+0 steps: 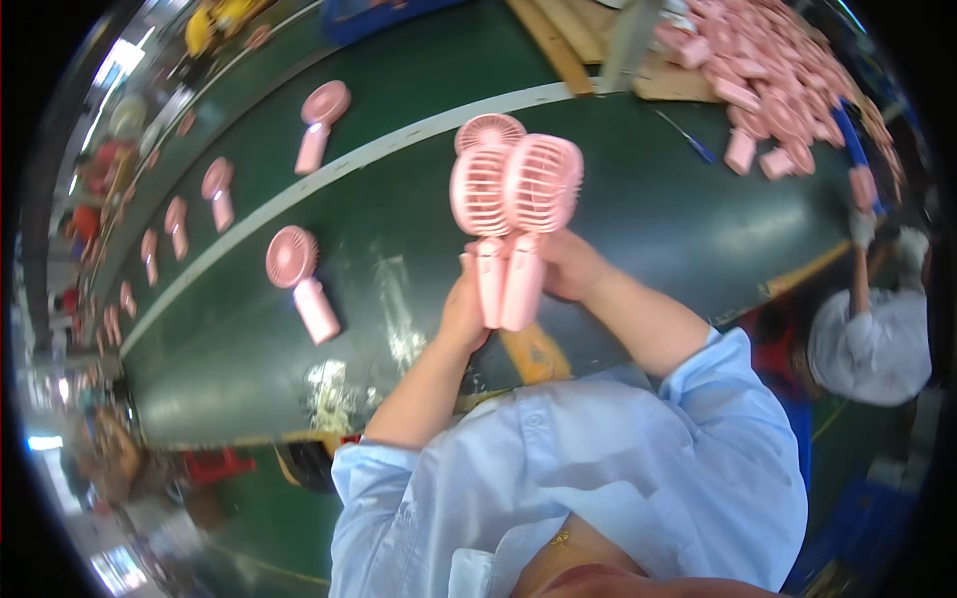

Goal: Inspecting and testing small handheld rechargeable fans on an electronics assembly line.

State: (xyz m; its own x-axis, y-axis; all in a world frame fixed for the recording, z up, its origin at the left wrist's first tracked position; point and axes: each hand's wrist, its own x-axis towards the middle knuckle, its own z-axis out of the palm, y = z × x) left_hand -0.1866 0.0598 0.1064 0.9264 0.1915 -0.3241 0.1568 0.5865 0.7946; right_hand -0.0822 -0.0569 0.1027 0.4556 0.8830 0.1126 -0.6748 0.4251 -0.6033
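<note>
Two pink handheld fans stand side by side in front of me, a left fan (479, 191) and a right fan (543, 184), their round grilles up and their handles down. My left hand (465, 307) is closed round the left fan's handle from the side, its fingers partly hidden. Against the right fan's handle, my right hand (572, 267) is closed too, most of its fingers behind it. A third pink fan head (489, 130) shows just behind the pair; whether I hold it I cannot tell. Another pink fan (292, 257) lies on the green work surface (638, 249) to the left.
Beyond a pale dividing strip (399, 133), several pink fans (326, 103) lie in a row. At far right are a heap of pink fan parts (768, 70) and a blue-handled screwdriver (698, 147). A co-worker (867, 339) in white sits at right. A blue bin (384, 18) stands at the back.
</note>
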